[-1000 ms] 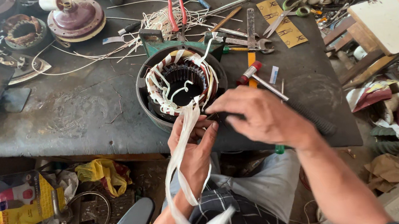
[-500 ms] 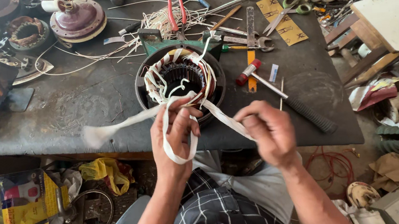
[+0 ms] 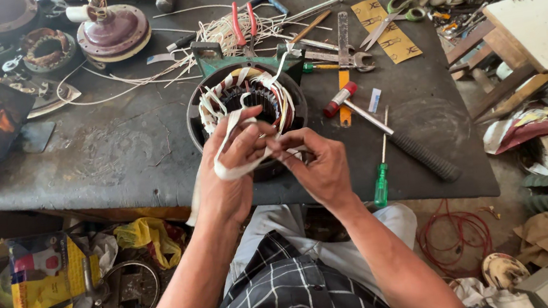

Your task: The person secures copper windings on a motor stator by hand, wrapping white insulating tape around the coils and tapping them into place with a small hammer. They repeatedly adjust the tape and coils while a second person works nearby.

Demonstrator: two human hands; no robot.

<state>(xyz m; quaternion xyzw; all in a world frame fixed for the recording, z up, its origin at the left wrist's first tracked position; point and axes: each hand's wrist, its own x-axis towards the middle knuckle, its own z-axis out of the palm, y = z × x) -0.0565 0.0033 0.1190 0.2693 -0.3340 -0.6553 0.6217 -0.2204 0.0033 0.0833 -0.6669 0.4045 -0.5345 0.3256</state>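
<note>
Both hands work a white cloth tape (image 3: 238,170) just in front of the round motor stator (image 3: 246,105) at the centre of the dark tabletop (image 3: 116,158). The left hand (image 3: 225,173) has its grip closed on a loop of the tape; the right hand (image 3: 317,166) pinches the tape's end at its 9 o'clock. The tape looks light, limp and easily twisted, best held flat near the end. The stator seems heavy, its windings delicate. A small hammer (image 3: 388,130) lies at the stator's 3 o'clock.
</note>
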